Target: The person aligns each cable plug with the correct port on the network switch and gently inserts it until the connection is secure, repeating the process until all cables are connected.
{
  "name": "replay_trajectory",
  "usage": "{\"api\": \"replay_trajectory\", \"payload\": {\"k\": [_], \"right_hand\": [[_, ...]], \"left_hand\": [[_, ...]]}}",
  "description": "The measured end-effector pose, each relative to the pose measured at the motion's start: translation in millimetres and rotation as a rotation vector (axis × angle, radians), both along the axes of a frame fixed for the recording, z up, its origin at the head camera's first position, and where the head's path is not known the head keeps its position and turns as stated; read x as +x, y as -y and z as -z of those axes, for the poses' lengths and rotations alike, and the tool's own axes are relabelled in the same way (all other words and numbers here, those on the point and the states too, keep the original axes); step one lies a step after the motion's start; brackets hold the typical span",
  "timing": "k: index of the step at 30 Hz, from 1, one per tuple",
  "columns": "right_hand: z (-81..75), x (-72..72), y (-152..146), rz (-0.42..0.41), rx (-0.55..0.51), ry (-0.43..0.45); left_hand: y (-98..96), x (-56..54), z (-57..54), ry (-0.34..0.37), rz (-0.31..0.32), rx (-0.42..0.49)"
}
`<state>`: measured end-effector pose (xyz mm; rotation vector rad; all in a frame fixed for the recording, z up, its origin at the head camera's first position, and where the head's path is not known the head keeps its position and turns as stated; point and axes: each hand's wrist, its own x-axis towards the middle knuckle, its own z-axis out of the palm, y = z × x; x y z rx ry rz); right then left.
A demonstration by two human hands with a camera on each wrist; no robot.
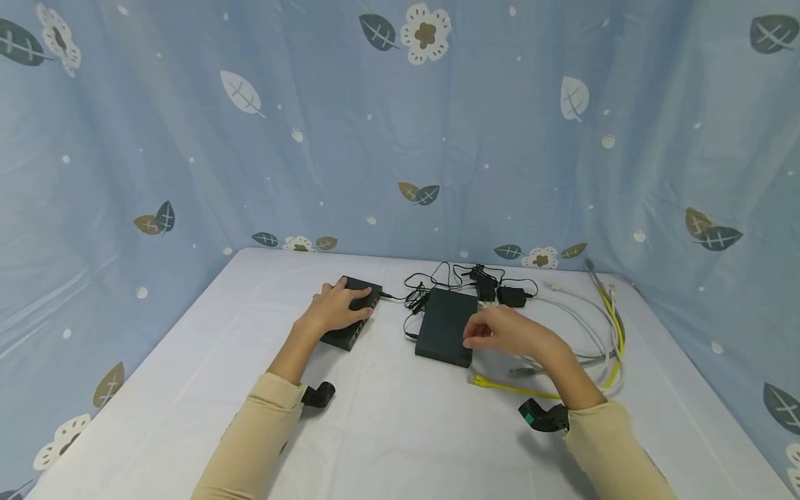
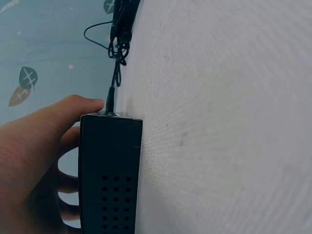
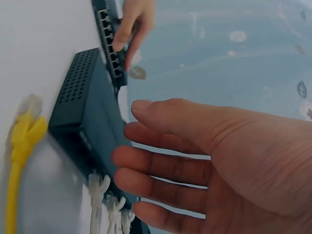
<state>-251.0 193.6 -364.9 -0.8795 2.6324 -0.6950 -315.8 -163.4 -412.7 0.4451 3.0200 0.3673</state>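
L hand spread over slim black rectangular box w/ ports, far left, prob. to steady it; R hand, loosely bent, holding nothing, by flat black vented box, centre, white cables plugged in.

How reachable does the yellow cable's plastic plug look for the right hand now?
Probably yes: the right hand holds nothing, and the yellow plug lies uncovered on the white tabletop, plugged into nothing.

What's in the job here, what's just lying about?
Likely job:
left box, under left hand
right box, near right hand
white cables plugged into right box
left box's power lead

Likely just lying about:
yellow cable, near end unplugged
grey cable, near end unplugged
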Motion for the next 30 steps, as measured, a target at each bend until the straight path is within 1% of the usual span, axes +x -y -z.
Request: {"api": "replay_trajectory", "payload": {"k": [5,8,15,23,30], "right_hand": [[3.2,4.8,-7,-0.028,0.014,0.016],[6.3,8.8,-10,-0.053,0.020,0.011],[16.2,16.8,-13,-0.047,0.075,0.012],[23.6,21.7,-16,-0.049,0.078,0.018],[27.2,27.4,-18,-0.093,0.059,0.019]], "left_hand": [[-0.7,0.7,-0.8,0.000,-0.004,-0.003],[-0.6,1.1,-1.0,0.000,-0.003,-0.004],[-1.3,1.3,-0.4,-0.003,0.001,-0.004],[-0.7,-0.5,0.2,-0.006,0.002,0.010],[-0.5,1.1,-1.4,-0.003,-0.003,0.010]]}}
